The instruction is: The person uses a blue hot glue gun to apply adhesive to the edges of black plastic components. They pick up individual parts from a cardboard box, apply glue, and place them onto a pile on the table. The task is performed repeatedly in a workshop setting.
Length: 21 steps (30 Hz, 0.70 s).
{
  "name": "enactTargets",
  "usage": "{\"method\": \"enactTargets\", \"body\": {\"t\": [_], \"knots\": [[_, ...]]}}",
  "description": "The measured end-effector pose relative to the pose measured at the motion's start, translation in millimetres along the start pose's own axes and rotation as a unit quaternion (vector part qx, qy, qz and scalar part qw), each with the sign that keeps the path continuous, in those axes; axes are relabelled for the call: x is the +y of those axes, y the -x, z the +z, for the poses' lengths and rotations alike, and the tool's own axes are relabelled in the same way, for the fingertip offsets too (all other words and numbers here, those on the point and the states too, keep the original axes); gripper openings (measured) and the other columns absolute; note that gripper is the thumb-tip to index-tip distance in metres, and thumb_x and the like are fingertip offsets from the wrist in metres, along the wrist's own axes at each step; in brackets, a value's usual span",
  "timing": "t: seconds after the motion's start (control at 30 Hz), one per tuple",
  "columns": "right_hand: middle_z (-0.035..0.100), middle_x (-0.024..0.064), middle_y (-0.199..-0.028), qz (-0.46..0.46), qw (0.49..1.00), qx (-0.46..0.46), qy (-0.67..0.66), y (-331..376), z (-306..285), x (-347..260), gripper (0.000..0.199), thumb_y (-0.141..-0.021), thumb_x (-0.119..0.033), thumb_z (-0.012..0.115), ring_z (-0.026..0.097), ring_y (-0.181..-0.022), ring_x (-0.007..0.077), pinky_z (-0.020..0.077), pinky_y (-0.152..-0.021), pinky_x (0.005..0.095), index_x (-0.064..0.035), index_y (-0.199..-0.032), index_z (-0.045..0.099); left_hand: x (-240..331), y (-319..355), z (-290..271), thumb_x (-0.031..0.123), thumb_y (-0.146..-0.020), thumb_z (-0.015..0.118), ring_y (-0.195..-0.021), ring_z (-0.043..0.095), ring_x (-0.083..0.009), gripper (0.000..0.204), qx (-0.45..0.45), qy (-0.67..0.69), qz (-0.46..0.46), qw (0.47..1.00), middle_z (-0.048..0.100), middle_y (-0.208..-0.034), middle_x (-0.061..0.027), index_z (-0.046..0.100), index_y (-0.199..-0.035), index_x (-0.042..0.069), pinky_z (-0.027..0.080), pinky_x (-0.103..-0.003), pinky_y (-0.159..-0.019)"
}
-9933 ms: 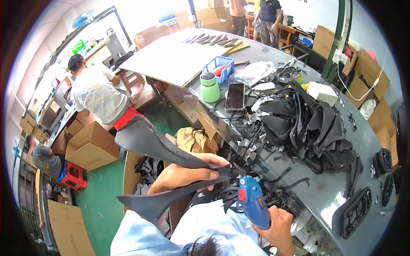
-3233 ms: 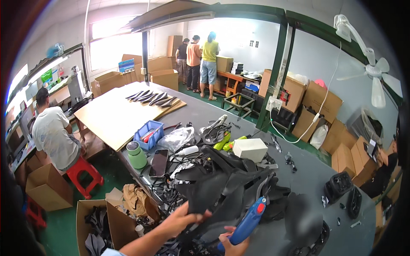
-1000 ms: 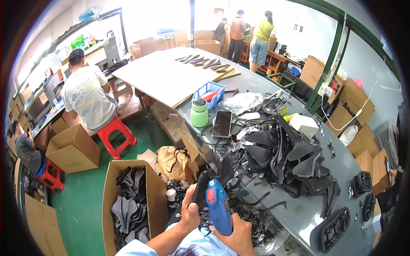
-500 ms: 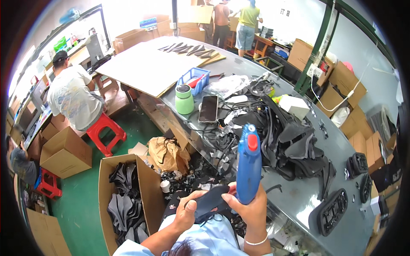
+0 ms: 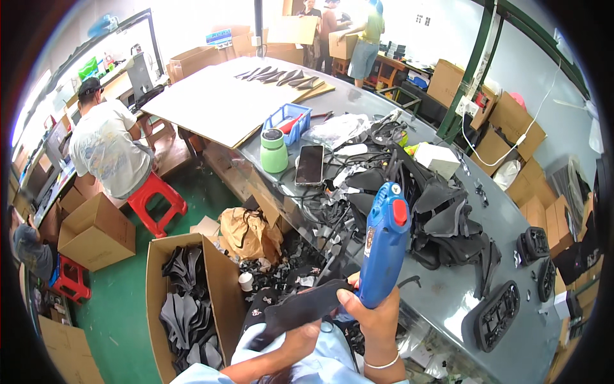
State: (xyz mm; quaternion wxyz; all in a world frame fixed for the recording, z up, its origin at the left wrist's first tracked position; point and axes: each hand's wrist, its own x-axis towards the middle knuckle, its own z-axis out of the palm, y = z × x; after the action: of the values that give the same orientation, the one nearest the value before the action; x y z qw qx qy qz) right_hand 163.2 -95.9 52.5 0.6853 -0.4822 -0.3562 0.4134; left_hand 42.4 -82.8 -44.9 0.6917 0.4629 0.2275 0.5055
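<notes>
My right hand [image 5: 376, 317] is wrapped round a blue handheld tool [image 5: 382, 249] with a red button. The tool stands almost upright, and its lower working end is hidden. In front of my body, my left hand [image 5: 299, 344] grips a flat black piece [image 5: 306, 307] of fabric or foam from below. The right end of that piece reaches the fingers of my right hand, at the base of the tool. On the grey table [image 5: 438, 301] just beyond lies a heap of black shaped pieces [image 5: 441, 211].
A carton [image 5: 217, 288] of dark cut pieces stands at my left. Scraps and a brown bag [image 5: 249, 233] lie beside it. On the table are a green bottle [image 5: 274, 152], a phone [image 5: 309, 165], a blue basket [image 5: 288, 121] and black moulded parts [image 5: 492, 317]. Other people work farther off.
My left hand has moved down and right, and the black piece has swung to show more of its face. The blue tool has shifted slightly right and tilted.
</notes>
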Motion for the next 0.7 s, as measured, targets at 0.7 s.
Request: {"method": "enactTargets", "body": {"t": [0.7], "knots": [[0.059, 0.0039, -0.067, -0.123, 0.966, 0.024, 0.228, -7, 6, 19, 0.029, -0.072, -0.013, 0.075, 0.057, -0.059, 0.0098, 0.0450, -0.054, 0.0246, 0.0003, -0.085, 0.053, 58, -28, -8, 0.036, -0.088, 0.053, -0.097, 0.059, -0.0289, 0.043, 0.004, 0.175, -0.031, 0.984, 0.059, -0.106, -0.0204, 0.050, -0.112, 0.000, 0.048, -0.041, -0.084]]}}
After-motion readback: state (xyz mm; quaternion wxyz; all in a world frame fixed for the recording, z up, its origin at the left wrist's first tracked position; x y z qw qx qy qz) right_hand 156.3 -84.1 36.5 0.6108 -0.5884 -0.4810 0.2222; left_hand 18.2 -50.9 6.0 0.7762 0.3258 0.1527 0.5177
